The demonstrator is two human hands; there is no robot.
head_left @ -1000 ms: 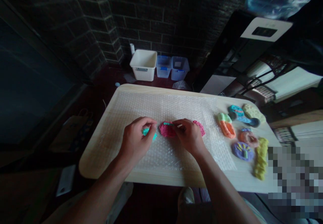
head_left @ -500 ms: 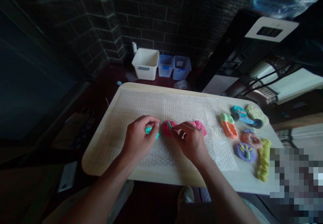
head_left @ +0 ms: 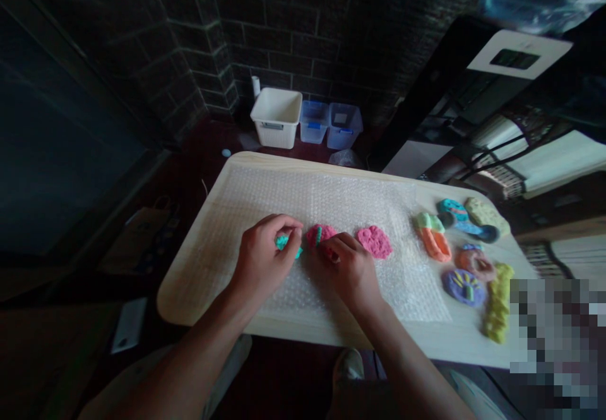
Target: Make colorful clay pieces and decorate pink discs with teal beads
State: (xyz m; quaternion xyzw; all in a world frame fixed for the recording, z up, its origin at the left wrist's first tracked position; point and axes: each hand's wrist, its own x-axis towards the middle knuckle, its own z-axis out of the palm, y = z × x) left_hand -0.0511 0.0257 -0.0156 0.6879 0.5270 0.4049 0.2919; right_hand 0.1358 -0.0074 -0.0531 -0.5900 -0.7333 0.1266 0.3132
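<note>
My left hand (head_left: 265, 252) is closed in a pinch, thumb against index finger, round a lump of turquoise-green modelling clay (head_left: 282, 242) that shows through the loop of the fingers. My right hand (head_left: 351, 267) is curled with fingertips bunched at the lower edge of a pink clay piece (head_left: 313, 233). Whatever those fingertips hold, if anything, is hidden. A thin green clay strip (head_left: 319, 235) stands out on that pink piece. To the right of my right hand, apart from it, a second lumpy pink clay piece (head_left: 375, 242) lies on the bubble wrap (head_left: 265, 192).
Bubble wrap covers most of the pale wooden table (head_left: 182, 300). Finished-looking clay shapes sit at the right: an orange-and-green one (head_left: 433, 240), a purple disc (head_left: 464, 287), a yellow strip (head_left: 499, 303) and others. A white bin (head_left: 277, 120) and blue-tinted boxes (head_left: 314, 123) stand beyond the far edge.
My right hand has drawn down off the green strip, which now lies on the pink piece, and its fingers have curled in. The left hand keeps its pinch.
</note>
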